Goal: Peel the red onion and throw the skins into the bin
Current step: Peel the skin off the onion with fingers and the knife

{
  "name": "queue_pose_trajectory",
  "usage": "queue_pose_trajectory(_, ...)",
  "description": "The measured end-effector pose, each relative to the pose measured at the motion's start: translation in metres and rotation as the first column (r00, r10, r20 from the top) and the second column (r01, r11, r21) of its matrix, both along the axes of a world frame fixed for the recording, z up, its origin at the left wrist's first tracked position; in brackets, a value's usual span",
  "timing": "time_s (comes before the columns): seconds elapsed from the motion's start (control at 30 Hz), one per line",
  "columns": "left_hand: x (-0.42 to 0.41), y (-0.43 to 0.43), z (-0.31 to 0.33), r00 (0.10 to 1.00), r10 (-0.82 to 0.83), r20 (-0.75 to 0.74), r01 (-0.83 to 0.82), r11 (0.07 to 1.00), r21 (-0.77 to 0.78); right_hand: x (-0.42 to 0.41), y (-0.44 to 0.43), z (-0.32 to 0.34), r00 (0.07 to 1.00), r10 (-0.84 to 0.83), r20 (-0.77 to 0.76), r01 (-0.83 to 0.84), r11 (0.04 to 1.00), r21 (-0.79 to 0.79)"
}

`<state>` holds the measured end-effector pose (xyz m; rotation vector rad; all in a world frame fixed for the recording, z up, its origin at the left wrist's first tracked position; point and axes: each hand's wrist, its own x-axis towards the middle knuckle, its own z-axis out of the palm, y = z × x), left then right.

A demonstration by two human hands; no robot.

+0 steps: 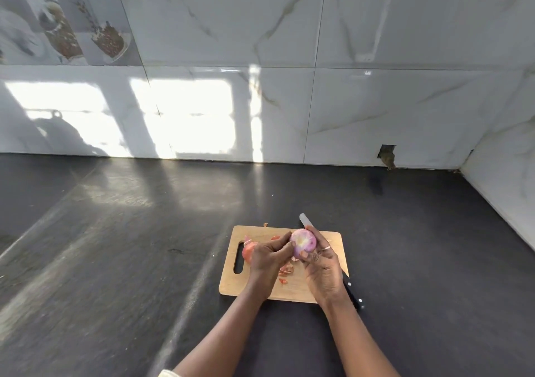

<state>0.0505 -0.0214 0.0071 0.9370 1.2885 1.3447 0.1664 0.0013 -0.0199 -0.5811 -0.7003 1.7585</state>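
A pale purple red onion (303, 241) is held above the wooden cutting board (315, 291). My right hand (324, 269) grips it from the right and below, fingers curled round it. My left hand (267, 256) pinches at the onion's left side with thumb and fingertips. Loose reddish skins (286, 271) lie on the board under the hands, and a bigger piece of skin (248, 250) sits beside the board's handle slot. No bin is in view.
A knife lies along the board's right side, its blade tip (304, 219) past the far edge and its black handle (354, 294) near my right wrist. The dark countertop (130, 246) spreads around, bounded by marble wall tiles (376, 110) behind and at the right.
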Motion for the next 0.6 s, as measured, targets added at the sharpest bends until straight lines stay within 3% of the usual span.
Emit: queue_pose_trajectory(0.6, -0.0032, 0.0048, -0.0083, 0.988, -0.027, 0.150, 0.031, 0.999, -0.024, -0.0003, 0.0003, 0.0050, 0.999, 0.000, -0.047, -0.001, 1.000, -0.004)
